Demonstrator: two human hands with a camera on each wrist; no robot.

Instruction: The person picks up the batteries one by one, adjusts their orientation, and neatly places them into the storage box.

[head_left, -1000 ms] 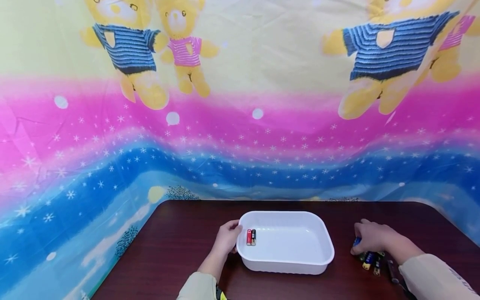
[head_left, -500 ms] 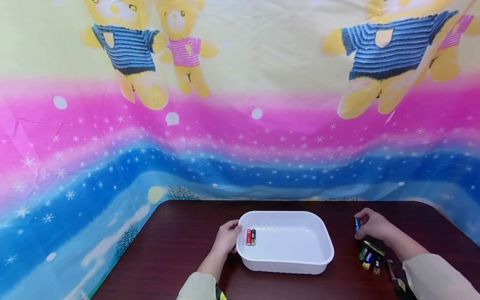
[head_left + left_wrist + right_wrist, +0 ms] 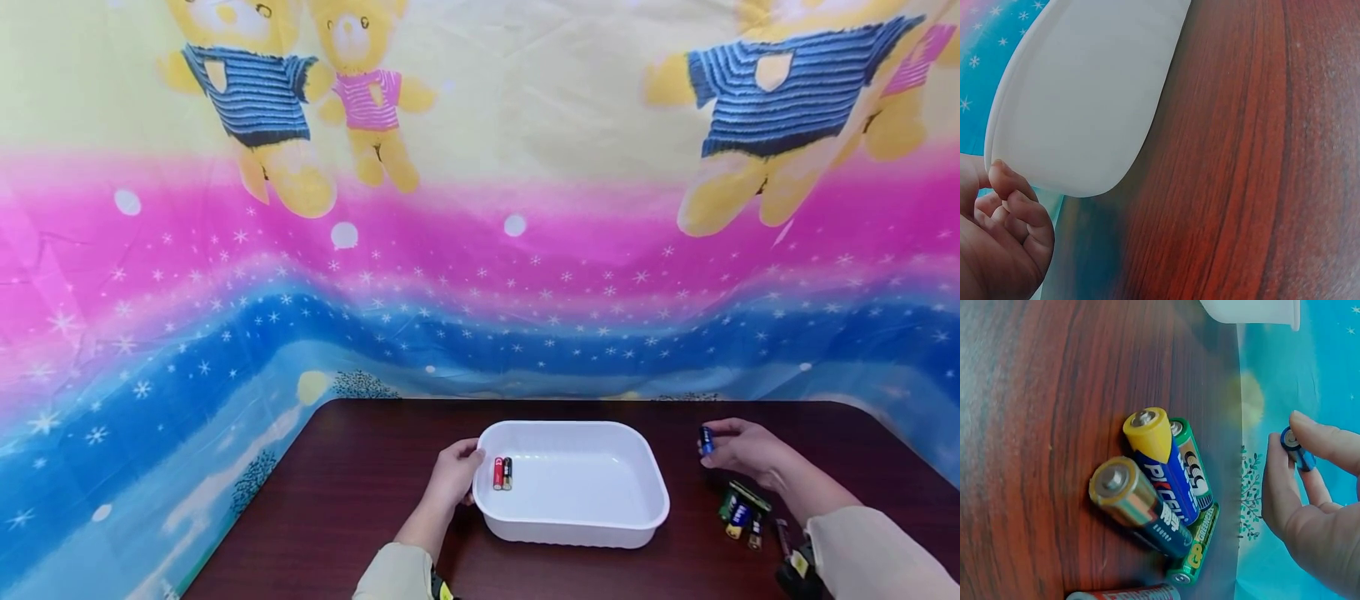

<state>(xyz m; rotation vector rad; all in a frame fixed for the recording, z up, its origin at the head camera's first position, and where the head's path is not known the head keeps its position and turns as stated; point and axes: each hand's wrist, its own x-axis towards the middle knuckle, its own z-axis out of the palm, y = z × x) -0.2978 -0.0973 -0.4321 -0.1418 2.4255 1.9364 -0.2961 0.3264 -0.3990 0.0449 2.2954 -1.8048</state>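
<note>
My left hand [image 3: 452, 477] grips the left rim of a white plastic tray [image 3: 572, 535] on the table, thumb on top and fingers below. Inside, at the tray's left end, a red battery [image 3: 498, 473] and a black one [image 3: 507, 473] lie side by side. To the right of the tray, my right hand [image 3: 752, 456] pinches a small blue battery [image 3: 1300, 453] between thumb and fingers, held above the table. Just below that hand is a cluster of batteries: a blue-and-yellow one [image 3: 1161, 469], a black-and-gold one [image 3: 1141, 506], and green ones [image 3: 1200, 547].
Another battery [image 3: 1125, 593] lies a little apart from the cluster, near the right sleeve. Beneath everything is a dark wood-grain table [image 3: 360, 500] with rounded far corners. A printed bear curtain [image 3: 480, 275] hangs right behind its far edge.
My right hand has risen from the battery cluster with the blue battery and shifted slightly left toward the tray, turning the battery in its fingers. The left hand and tray stay put.
</note>
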